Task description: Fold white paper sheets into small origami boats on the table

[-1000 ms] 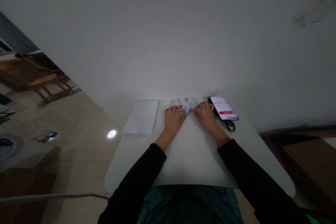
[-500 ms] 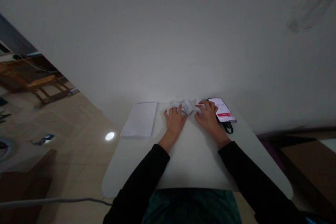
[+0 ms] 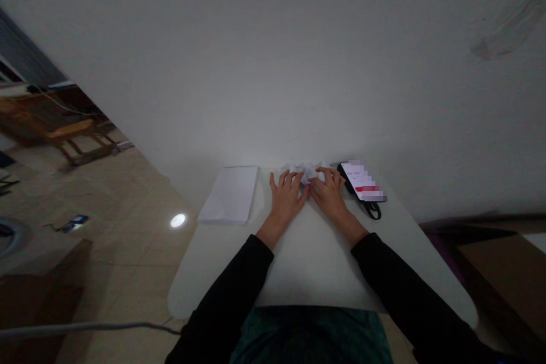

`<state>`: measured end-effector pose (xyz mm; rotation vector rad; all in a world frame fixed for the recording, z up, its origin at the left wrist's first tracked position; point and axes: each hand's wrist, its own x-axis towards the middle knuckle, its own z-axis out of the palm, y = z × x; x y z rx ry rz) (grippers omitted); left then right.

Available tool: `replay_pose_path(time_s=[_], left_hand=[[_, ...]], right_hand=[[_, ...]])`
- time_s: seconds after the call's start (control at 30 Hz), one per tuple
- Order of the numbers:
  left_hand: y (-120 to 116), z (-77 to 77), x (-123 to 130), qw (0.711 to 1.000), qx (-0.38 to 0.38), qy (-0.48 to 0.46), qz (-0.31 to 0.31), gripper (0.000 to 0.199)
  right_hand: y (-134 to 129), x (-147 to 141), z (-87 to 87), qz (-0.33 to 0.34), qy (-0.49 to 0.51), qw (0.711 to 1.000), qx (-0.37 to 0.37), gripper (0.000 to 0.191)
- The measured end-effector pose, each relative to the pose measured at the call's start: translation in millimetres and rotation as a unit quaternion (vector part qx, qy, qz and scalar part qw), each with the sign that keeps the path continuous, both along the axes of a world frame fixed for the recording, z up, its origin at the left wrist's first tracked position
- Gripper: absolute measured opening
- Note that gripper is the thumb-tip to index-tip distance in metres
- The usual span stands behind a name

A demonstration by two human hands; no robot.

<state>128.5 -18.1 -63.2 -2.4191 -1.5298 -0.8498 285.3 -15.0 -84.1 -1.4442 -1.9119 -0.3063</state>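
The left hand [image 3: 286,200] and right hand [image 3: 329,198], fingers [image 3: 294,178] spread wide, touch one crumpled paper [image 3: 307,172] at the far edge of the surface [image 3: 311,261], between one paper stack [image 3: 229,195] and one phone [image 3: 362,181].

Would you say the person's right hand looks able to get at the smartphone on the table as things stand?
Probably yes. The right hand lies just beside the smartphone, with nothing visible between them. Its fingers are on the folded paper, so they would likely need to lift off first.
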Motion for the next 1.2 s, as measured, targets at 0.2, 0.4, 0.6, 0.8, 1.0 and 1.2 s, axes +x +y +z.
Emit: replay_pose_path(time_s=[0.2, 0.4, 0.6, 0.8, 1.0, 1.2], left_hand=[[-7.3, 24.4, -31.4, 0.997, 0.056, -0.049, 0.013, 0.034], [9.3, 28.6, -102.9, 0.984, 0.043, -0.077, 0.154, 0.025], [17.1, 23.3, -151.3, 0.980, -0.045, -0.029, 0.192, 0.029], [9.8, 22.2, -147.2, 0.953, -0.118, 0.025, 0.278, 0.068], [-2.9, 19.6, -110.8, 0.942, -0.127, 0.089, 0.298, 0.069], [-6.1, 28.4, -104.9, 0.936, -0.180, 0.102, 0.284, 0.054]], right_hand=[[0.8, 0.7, 0.3, -0.022, 0.009, 0.999, 0.030, 0.018], [1.6, 0.7, -2.4, -0.012, 0.024, 0.999, 0.020, 0.017], [-1.1, -2.7, 0.3, 0.003, 0.049, 0.998, 0.046, 0.019], [-4.5, -4.4, 3.1, 0.005, 0.086, 0.991, 0.105, 0.017], [-5.4, -7.6, 3.5, 0.016, 0.082, 0.989, 0.125, 0.013], [-23.3, -28.4, 11.7, 0.102, 0.030, 0.985, 0.136, 0.012]])
